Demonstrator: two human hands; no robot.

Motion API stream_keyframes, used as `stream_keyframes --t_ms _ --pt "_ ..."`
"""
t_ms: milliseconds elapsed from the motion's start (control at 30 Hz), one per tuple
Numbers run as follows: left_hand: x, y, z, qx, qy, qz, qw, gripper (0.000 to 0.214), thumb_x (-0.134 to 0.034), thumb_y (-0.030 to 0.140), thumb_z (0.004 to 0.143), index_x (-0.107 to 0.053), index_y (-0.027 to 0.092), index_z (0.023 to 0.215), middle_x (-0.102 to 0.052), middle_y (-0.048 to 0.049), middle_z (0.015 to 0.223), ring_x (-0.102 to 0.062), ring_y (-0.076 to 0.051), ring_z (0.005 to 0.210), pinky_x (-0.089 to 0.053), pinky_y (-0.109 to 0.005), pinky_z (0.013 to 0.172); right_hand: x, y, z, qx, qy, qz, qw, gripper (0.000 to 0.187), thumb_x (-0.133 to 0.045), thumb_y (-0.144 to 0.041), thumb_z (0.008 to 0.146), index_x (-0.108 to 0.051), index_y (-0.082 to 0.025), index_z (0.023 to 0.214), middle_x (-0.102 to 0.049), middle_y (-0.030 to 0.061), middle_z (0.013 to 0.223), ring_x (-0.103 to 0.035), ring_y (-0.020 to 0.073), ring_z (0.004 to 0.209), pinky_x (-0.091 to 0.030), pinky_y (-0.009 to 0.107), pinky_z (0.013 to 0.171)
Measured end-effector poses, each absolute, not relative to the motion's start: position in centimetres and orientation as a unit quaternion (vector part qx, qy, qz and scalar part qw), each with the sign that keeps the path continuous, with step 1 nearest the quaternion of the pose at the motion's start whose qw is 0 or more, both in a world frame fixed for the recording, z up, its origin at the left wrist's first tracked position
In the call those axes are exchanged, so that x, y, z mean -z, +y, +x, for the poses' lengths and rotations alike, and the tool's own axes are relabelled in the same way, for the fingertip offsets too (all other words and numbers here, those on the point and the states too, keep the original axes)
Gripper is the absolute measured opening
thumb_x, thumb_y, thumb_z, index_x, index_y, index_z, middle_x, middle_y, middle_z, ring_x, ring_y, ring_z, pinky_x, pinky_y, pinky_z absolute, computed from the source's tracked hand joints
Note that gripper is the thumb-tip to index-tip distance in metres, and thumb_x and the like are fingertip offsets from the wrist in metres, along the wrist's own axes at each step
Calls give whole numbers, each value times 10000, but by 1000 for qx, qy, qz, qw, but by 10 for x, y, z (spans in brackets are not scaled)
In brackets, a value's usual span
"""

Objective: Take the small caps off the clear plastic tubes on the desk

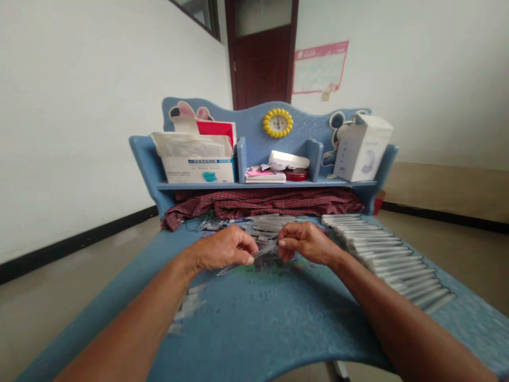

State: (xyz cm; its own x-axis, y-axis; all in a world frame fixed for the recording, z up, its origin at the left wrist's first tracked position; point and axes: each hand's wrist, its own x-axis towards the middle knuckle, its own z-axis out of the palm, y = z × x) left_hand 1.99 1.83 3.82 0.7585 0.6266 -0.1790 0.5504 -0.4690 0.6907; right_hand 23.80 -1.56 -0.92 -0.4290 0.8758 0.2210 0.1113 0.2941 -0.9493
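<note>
A slim, see-through, pen-like tube [264,250] slants across the middle of the desk, held between my two hands. My left hand [228,248] pinches it with thumb and forefinger, and its thin end sticks out below the palm. At the upper end, the fingers of my right hand [300,241] are closed on it; a small dark bit shows at the fingertips. Just beyond my hands lies a loose pile of similar pale tubes [270,223]. To the right, several more tubes [389,254] lie side by side in a long row.
Small clear pieces [190,305] lie beside my left forearm. Behind the pile, a red checked cloth [262,204] is tucked under the blue shelf [199,186]. On the shelf stand a mask box [199,167], a white box [362,151] and a red round tin [296,175].
</note>
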Motion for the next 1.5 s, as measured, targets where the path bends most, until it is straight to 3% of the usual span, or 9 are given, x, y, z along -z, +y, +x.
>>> stream_keyframes --t_ms 300,567,767,900,1133,1333,1500 --pt "-41 25 16 -16 368 828 422 254 -541 345 635 -631 154 777 -533 31 609 -429 -94 527 -303 -176 487 5 -11 232 -495 -677 -326 436 312 -631 -431 668 -520 -145 720 -593 -17 603 -580 97 538 -454 222 548" --pt "-40 23 26 -15 376 864 335 149 -533 291 611 -587 160 657 -460 44 568 -409 -96 536 -295 -170 491 16 -6 233 -443 -725 -411 329 410 -446 -521 786 -474 -146 621 -538 -17 491 -506 71 386 -389 164 383" --pt "-39 22 27 -16 375 865 332 139 -505 283 612 -560 166 663 -471 36 605 -431 -108 571 -303 -171 502 13 -5 232 -487 -692 -362 391 291 -607 -432 704 -510 -163 755 -558 -32 562 -537 80 439 -424 177 420" --pt "-40 19 30 -7 372 870 322 130 -505 275 603 -556 162 643 -457 36 597 -417 -102 562 -304 -171 510 14 -6 229 -448 -703 -412 369 317 -532 -448 761 -493 -155 648 -532 -28 493 -503 80 383 -391 176 367" --pt "-43 16 31 -19 371 875 312 131 -510 276 615 -575 167 648 -462 41 589 -407 -96 557 -307 -168 518 12 -7 233 -482 -694 -399 356 357 -574 -500 705 -501 -150 698 -551 -28 507 -533 85 407 -416 177 389" --pt "-44 14 31 -16 374 877 301 169 -515 290 626 -615 169 689 -458 42 552 -398 -94 522 -294 -178 508 15 -6 231 -427 -701 -469 325 438 -445 -553 769 -488 -144 621 -517 -25 418 -483 76 314 -359 155 312" --pt "-42 13 30 -25 381 872 305 164 -529 296 620 -612 165 672 -467 40 572 -403 -93 533 -294 -177 511 15 -8 231 -449 -703 -429 348 384 -530 -531 723 -496 -152 669 -558 -25 481 -517 81 361 -395 169 347"
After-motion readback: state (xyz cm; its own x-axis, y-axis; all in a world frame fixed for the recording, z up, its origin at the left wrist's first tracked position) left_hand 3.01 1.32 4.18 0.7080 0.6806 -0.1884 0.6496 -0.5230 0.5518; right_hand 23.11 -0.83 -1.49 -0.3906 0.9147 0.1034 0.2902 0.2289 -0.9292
